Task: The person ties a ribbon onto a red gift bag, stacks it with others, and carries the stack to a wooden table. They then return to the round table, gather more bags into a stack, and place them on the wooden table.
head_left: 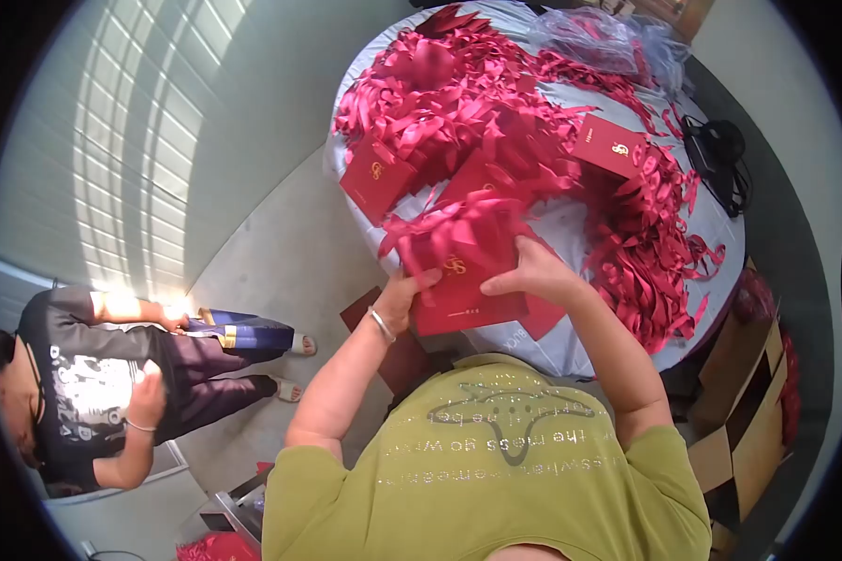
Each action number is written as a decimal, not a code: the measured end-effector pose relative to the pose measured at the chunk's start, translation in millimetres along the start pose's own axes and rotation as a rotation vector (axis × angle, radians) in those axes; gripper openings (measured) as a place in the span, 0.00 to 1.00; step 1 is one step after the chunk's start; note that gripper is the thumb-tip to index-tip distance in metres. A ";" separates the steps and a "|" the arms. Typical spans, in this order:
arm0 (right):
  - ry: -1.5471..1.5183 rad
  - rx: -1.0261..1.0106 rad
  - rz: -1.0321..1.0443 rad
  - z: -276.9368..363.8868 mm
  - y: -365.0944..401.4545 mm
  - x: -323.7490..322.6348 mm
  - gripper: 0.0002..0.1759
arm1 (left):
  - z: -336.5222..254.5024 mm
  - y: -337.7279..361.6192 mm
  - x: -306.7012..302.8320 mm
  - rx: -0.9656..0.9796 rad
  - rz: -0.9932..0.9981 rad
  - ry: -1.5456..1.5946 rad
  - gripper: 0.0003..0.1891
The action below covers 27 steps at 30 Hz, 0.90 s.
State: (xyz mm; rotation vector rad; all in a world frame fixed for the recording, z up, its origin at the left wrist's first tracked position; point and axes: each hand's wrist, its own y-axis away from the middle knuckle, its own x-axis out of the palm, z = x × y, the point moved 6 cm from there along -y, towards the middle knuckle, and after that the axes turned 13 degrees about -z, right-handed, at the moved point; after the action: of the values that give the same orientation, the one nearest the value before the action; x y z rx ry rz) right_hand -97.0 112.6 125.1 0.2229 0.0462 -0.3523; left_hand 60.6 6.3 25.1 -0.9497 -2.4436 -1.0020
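A red paper gift bag (440, 309) with a gold logo and loose red ribbon (468, 220) at its top is between my hands, at the near edge of the round table. My left hand (404, 297) grips its left side, thumb across the front. On the right side, my right hand (538, 276) holds it with the thumb pressed on the front and the fingers mostly hidden behind. Just beyond lie another red bag (377, 178) and a great heap of red ribbons (440, 93). A further red bag (610, 147) rests at the right.
Clear plastic wrapping (599, 42) and a black object with a cable (718, 154) sit on the pale-covered table (557, 210). Open cardboard boxes (744, 402) stand at the right. At the left, another person (94, 374) stands holding a blue bag (243, 332).
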 end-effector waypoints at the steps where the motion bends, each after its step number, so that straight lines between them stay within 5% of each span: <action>1: 0.049 0.131 0.029 13.4 9.2 0.2 0.43 | -2.4 16.5 18.6 -0.009 0.060 0.119 0.25; 4: 0.024 0.029 -0.032 -16.4 -6.3 -17.3 0.41 | 34.1 17.7 10.2 -0.195 0.091 0.416 0.25; 7: -0.518 -0.138 -0.018 -41.8 -43.0 -23.9 0.44 | 67.6 22.0 4.3 -0.275 0.163 0.522 0.27; 12: -0.713 -0.098 0.476 11.1 -24.9 12.2 0.62 | 89.8 44.6 19.7 -0.329 0.288 0.489 0.31; 15: -0.654 -0.044 0.797 6.8 -9.9 36.9 0.60 | 79.2 51.2 22.2 -0.222 0.296 0.423 0.32; 18: -0.655 -0.012 0.891 10.1 2.4 45.0 0.53 | 91.7 55.4 11.4 -0.230 0.326 0.409 0.33; 21: -0.707 0.063 0.870 -5.3 -6.3 45.0 0.52 | 101.8 57.0 8.3 -0.239 0.309 0.439 0.33; 25: -0.901 0.314 0.257 -31.3 -54.2 26.4 0.55 | 98.7 54.4 10.7 -0.257 0.307 0.575 0.36; 27: -0.515 0.317 -0.087 -60.5 -72.6 -11.2 0.55 | 85.4 60.9 20.0 -0.225 0.359 0.583 0.38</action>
State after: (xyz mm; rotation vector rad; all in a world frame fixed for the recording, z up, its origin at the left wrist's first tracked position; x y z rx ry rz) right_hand -133.1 63.6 52.0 0.4385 -0.5123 -0.4947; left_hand 83.8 108.8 6.1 -0.9524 -1.6455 -1.2248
